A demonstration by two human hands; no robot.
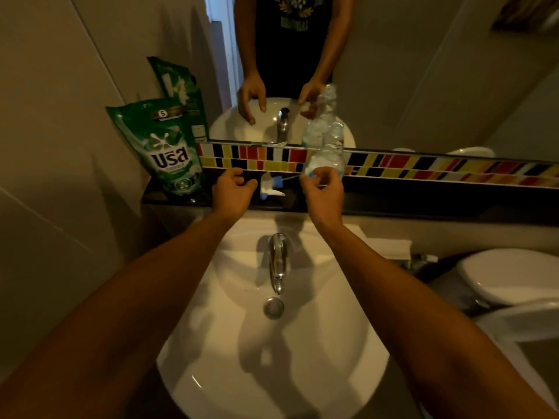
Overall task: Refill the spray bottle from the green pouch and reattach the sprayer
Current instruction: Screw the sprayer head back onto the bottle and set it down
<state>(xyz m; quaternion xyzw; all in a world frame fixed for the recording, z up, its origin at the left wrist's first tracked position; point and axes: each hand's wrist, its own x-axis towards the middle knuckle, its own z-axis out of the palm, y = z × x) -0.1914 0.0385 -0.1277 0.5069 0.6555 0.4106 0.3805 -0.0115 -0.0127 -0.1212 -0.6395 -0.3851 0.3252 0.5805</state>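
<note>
A clear plastic spray bottle (331,146) without its sprayer stands tilted above the dark ledge (423,204), and my right hand (322,189) grips its base. The white sprayer head (270,186) lies on the ledge between my hands. My left hand (233,187) hovers just left of the sprayer, fingers curled and apart, holding nothing. The green pouch (168,146) stands upright on the ledge's left end, leaning against the wall and mirror, well left of my left hand.
A white basin (211,343) with a chrome tap (278,261) and drain plug sits below my arms. A coloured tile strip (453,167) and a mirror back the ledge. A toilet with a white lid (508,276) stands to the right.
</note>
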